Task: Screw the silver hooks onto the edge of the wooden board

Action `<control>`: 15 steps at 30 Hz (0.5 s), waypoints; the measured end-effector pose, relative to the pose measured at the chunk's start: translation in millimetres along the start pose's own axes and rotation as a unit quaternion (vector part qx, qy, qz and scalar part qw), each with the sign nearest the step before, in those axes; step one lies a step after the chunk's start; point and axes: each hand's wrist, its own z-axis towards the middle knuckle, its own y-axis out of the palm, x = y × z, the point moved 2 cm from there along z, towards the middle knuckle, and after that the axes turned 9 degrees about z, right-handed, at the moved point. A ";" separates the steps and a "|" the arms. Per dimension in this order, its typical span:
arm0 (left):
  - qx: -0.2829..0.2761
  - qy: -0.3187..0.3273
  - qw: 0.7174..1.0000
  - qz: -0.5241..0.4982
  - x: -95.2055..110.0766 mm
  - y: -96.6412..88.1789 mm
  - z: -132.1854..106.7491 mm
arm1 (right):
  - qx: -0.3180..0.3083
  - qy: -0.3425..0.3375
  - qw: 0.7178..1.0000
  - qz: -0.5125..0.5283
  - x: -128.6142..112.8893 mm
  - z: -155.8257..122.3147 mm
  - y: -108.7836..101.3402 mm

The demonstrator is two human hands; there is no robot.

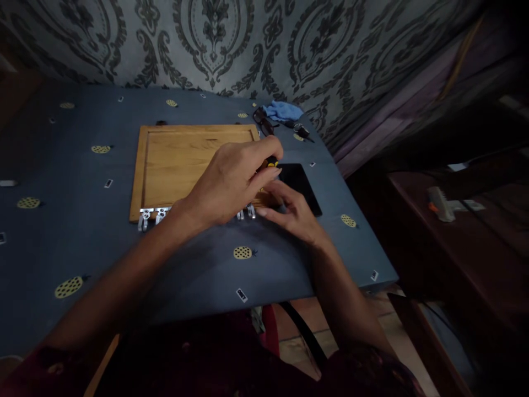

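A wooden board point(177, 165) with a raised frame lies flat on the table. Metal hooks point(144, 218) line its near edge, partly covered by my left forearm. My left hand point(235, 176) is closed around a black and yellow handle, which looks like a screwdriver point(271, 161), held above the board's near right corner. Its shaft and tip are mostly hidden by my fingers. My right hand point(293, 212) is at that same corner, thumb beside the end hooks point(251, 211) and fingers curled in below the handle. What those fingers grip is hidden.
A black flat tablet-like slab point(300, 184) lies right of the board. Behind it are sunglasses point(264, 121), a blue cloth point(284, 111) and keys point(301, 130). The blue pineapple-print table point(185, 275) meets a patterned curtain point(215, 44). Dark furniture point(475, 248) stands at right.
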 end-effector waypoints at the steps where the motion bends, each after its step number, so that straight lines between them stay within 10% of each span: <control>1: -0.001 0.003 1.000 0.004 0.5 -0.1 0.2 | 0.028 -0.009 0.999 0.021 -5.7 1.1 -1.0; 15: -0.038 -0.036 0.998 0.022 -9.7 1.9 -20.6 | 0.143 -0.070 0.983 0.096 -36.9 14.0 0.2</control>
